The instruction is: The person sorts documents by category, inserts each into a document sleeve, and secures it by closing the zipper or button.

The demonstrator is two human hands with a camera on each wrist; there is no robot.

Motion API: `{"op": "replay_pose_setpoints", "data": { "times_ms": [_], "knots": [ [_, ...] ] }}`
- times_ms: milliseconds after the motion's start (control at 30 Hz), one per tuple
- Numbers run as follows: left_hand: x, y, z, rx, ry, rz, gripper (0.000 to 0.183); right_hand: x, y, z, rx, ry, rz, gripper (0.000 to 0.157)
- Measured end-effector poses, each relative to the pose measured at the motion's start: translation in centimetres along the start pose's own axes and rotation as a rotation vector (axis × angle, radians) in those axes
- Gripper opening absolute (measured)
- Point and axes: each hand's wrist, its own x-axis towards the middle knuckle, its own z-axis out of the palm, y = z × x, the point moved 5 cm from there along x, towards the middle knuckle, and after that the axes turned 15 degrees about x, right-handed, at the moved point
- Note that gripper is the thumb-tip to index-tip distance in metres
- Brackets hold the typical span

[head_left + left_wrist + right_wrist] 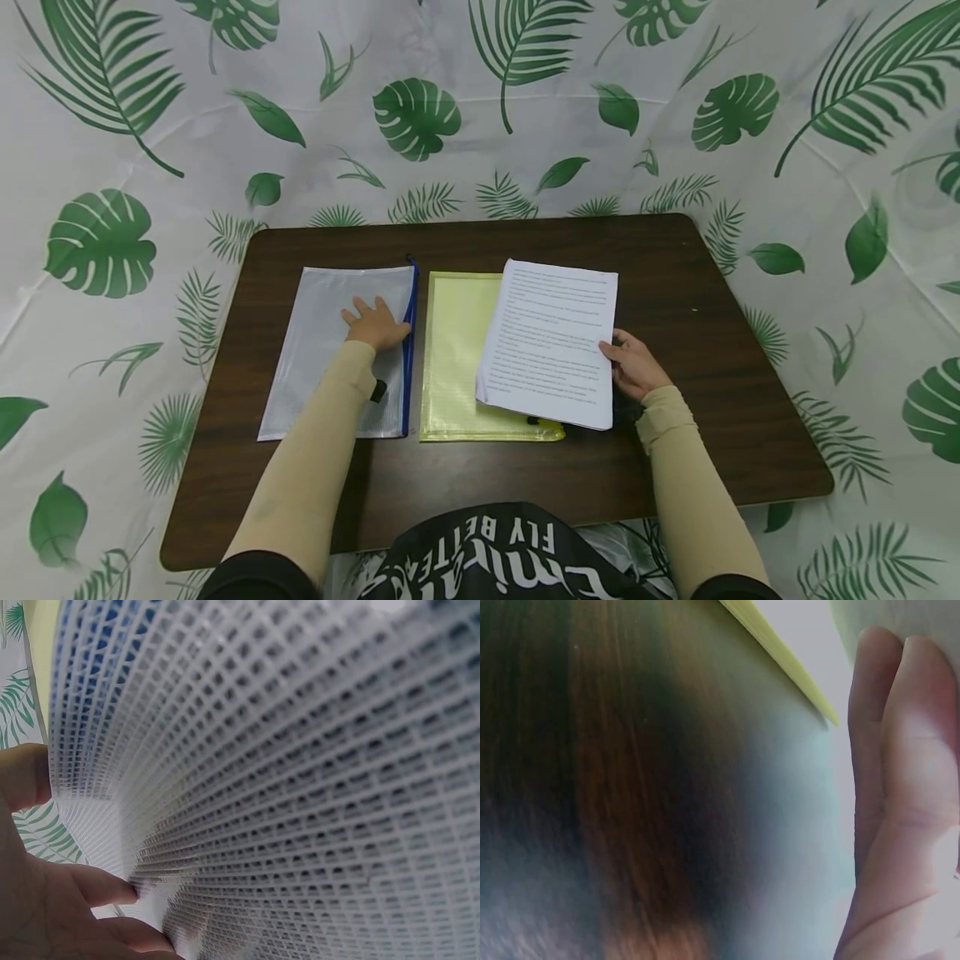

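A clear mesh zip pouch [311,358] with a blue edge lies on the left half of the table. My left hand [377,327] rests on it with spread fingers, near the blue edge; the left wrist view shows the white mesh [300,787] close up beside the thumb and fingers. Between thumb and fingers, my right hand [636,363] pinches the right edge of a stack of printed sheets [555,342]. The stack overlaps a yellow zip pouch [456,358] and hides most of its right side. In the right wrist view, the right hand's fingers [919,772] lie beneath pale paper.
Both pouches lie side by side on a dark wood-grain table [720,400] with rounded corners. A white cloth with green leaf print [525,150] surrounds it. Dark cables [654,550] hang by the front edge.
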Motion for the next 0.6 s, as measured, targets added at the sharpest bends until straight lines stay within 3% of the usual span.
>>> {"op": "replay_pose_setpoints", "data": {
  "times_ms": [600],
  "knots": [
    [-0.14, -0.03, -0.29, 0.03, -0.009, -0.001, 0.093, 0.33, 0.49, 0.53, -0.03, 0.009, 0.017, 0.041]
  ]
}}
